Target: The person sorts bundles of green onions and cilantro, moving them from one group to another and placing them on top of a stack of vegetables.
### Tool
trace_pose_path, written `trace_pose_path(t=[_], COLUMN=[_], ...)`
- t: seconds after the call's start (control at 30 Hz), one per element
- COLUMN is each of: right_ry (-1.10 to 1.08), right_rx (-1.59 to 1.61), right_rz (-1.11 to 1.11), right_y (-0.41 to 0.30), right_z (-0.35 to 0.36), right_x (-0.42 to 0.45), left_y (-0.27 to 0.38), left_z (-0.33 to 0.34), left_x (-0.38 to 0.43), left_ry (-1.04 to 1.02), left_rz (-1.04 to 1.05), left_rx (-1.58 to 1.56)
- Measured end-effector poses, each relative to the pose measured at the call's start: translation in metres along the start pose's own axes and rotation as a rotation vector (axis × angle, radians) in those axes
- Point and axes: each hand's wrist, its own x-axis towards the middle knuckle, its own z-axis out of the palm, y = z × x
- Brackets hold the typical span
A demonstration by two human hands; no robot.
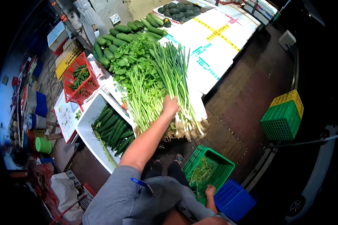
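Note:
My left hand (171, 105) reaches forward onto the white lower stalks of a bundle of spring onions (183, 84). Its fingers curl in among the stalks and are partly hidden. Beside it, to the left, lies a heap of leafy celery (145, 97) with pale green stems. The onions' stringy roots hang over the stall's front edge. Low on my right side, my right hand (210, 190) is at the near end of a green plastic crate (228, 166) with loose green trimmings (202, 171) in it. The fingers there are bent, and whether they hold anything is unclear.
A white foam box (87, 140) of cucumbers (112, 128) stands at left, near a red basket (81, 95) of green peppers. Large green gourds (119, 42) and dark squashes (177, 11) lie behind. A blue crate (235, 199) and stacked crates (281, 121) stand right.

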Motion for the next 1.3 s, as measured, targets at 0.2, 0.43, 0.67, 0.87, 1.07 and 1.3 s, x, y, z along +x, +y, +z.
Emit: trace_pose_path(t=[0.2,0.43,0.67,0.87,1.07,1.3], right_ry=[0.085,-0.080,0.136,0.015,-0.077,0.023], right_rx=[0.164,-0.129,0.395,0.550,0.341,0.177], right_rz=[0.063,0.143,-0.374,-0.718,-0.936,-0.838], right_y=[0.003,0.008,-0.176,-0.409,-0.555,-0.602], right_z=[-0.016,-0.016,-0.098,-0.124,-0.069,-0.030], right_x=[0.016,0.041,0.130,0.205,0.226,0.223], left_y=[-0.026,-0.042,-0.041,-0.027,-0.057,-0.076], left_z=[0.012,0.036,0.020,0.012,0.011,-0.001], left_x=[-0.011,-0.002,0.002,0.005,0.028,0.044], left_ry=[0.050,0.202,0.258,0.184,0.195,0.172], left_rz=[0.000,0.155,0.166,0.104,0.162,0.130], left_rx=[0.170,0.436,0.316,0.242,0.149,0.040])
